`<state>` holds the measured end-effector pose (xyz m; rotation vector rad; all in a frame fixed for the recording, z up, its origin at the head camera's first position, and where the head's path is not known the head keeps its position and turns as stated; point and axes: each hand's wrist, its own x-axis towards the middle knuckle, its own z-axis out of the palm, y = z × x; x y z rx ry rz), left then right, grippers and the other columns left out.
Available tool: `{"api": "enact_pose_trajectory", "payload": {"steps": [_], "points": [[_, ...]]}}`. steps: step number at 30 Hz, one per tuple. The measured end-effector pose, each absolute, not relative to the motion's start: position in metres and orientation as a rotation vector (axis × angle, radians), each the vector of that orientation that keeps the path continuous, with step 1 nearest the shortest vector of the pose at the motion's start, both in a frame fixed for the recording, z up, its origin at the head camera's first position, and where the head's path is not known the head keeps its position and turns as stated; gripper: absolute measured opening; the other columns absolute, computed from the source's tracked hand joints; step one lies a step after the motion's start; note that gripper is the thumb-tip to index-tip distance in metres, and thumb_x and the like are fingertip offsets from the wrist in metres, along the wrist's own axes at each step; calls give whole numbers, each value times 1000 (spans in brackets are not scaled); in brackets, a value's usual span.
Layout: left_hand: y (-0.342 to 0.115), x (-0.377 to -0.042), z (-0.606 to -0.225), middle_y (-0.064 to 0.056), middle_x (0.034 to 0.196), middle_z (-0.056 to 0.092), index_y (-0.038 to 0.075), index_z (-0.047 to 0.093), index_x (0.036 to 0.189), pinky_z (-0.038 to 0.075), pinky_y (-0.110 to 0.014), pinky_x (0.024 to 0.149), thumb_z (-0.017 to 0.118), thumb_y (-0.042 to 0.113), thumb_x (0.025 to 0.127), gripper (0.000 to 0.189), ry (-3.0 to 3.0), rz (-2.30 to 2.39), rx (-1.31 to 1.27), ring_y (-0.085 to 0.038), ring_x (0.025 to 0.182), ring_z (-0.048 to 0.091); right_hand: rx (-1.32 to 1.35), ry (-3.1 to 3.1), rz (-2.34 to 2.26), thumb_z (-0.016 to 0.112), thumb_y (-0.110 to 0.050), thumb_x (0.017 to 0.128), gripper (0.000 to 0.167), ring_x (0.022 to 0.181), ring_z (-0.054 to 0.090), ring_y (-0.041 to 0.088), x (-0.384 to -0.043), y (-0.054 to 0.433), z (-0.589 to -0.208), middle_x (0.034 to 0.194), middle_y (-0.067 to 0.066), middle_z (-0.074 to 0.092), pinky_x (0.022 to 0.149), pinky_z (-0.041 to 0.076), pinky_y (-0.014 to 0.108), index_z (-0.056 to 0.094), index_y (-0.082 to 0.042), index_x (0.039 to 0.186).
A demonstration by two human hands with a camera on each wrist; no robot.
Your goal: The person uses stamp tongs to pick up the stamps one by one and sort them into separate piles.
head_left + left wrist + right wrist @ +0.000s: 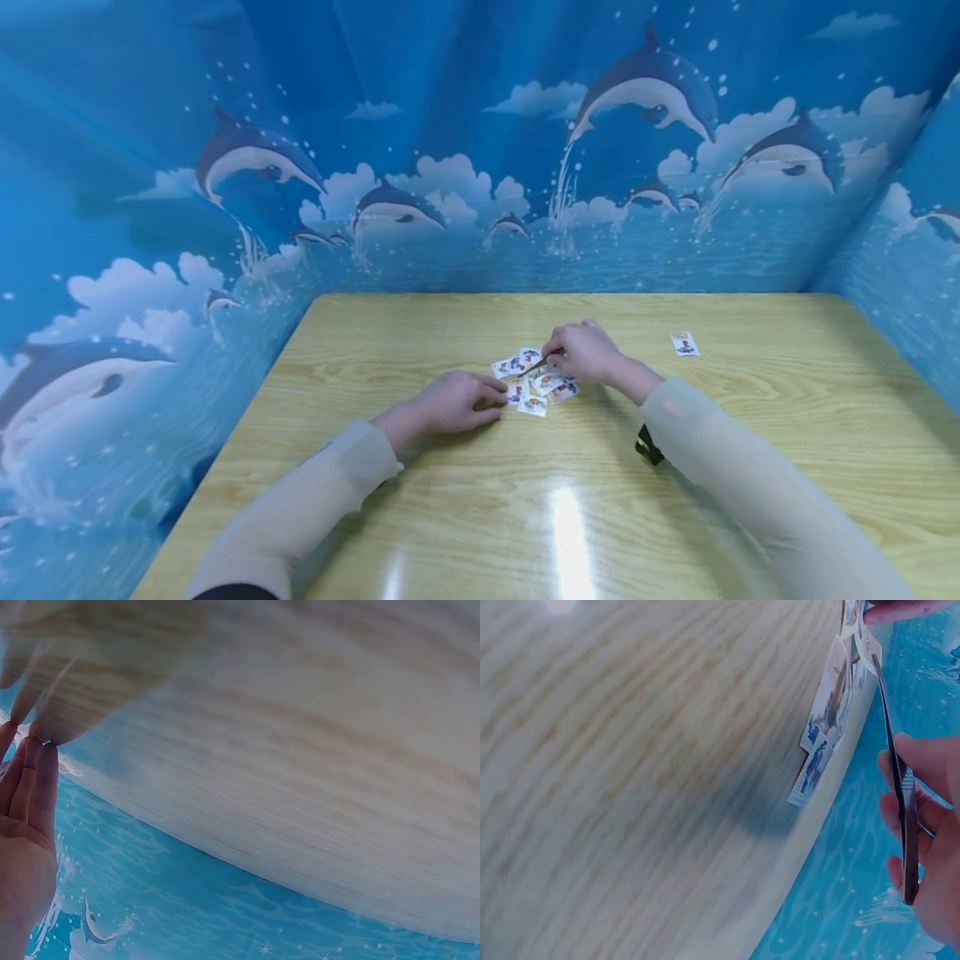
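A loose, overlapping cluster of small white-bordered picture stamps (532,406) lies mid-table. My right hand (587,353) pinches dark metal tweezers (904,802) over the cluster. The tweezers' tips reach a stamp (867,646) near my left fingers; whether they grip it I cannot tell. At the cluster's left edge my left hand (462,402) rests on the table, its fingertips touching or very close to a stamp (516,392). In the left wrist view, the left fingers (45,780) look fairly straight, with their tips on the tabletop.
One separate stamp (684,343) lies to the right on the wood-grain table (375,333). Blue dolphin-print cloth (465,125) hangs behind the table and at both sides. A dark object (648,446) shows under the right sleeve's cuff.
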<state>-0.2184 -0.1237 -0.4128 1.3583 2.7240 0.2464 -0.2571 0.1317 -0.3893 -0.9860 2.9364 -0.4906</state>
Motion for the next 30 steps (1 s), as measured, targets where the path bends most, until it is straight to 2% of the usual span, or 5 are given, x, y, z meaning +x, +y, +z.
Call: {"api": "enact_pose_trajectory", "payload": {"steps": [11,18,23,27,30], "points": [[-124,-218,-412,-1,132,60,15,70,120,41,-34,103,61,32,96,31,2712,271,1340,-18,119,57,-928,3010,-643,67,-10,91,15,85,64,23,-259,140,-371,97,3,70,95,36,55,76,-7,104],[-121,-223,-406,-1,128,63,14,70,118,41,-36,103,61,30,96,29,2651,346,1224,-19,117,59,-895,3050,-714,66,-10,92,17,79,64,24,-259,156,-353,99,7,69,92,37,54,75,-5,106],[-115,-230,-400,-3,129,62,11,68,121,47,-37,97,61,31,96,32,2654,374,1226,-21,108,64,-838,3042,-753,64,-9,94,18,88,64,29,-255,174,-342,103,11,69,102,26,61,74,-3,107],[-112,-238,-398,-3,137,56,12,65,127,49,-39,94,61,33,96,37,2712,333,1205,-23,108,63,-846,3062,-729,66,-7,92,16,74,60,23,-248,189,-338,94,6,68,90,32,56,75,-3,105],[-112,-243,-398,-2,143,50,13,61,132,45,-39,99,62,35,96,42,2723,300,1163,-24,120,55,-871,3085,-688,67,-7,91,14,72,59,19,-242,198,-337,92,4,69,81,35,50,76,-5,102]]}}
